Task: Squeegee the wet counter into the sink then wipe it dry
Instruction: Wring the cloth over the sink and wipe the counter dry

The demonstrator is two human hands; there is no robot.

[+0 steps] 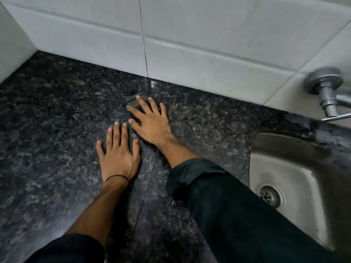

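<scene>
Overhead, two hands on one dark speckled granite counter [57, 111], left hand [116, 154] flat with fingers spread, right hand [150, 122] pressing flat on one dark cloth [133, 99], mostly hidden, one steel sink [284, 168] and one tap [326, 93], both cut off at right.

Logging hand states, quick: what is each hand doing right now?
Left hand: open, flat on the counter, empty.
Right hand: open, pressing a dark cloth.
</scene>
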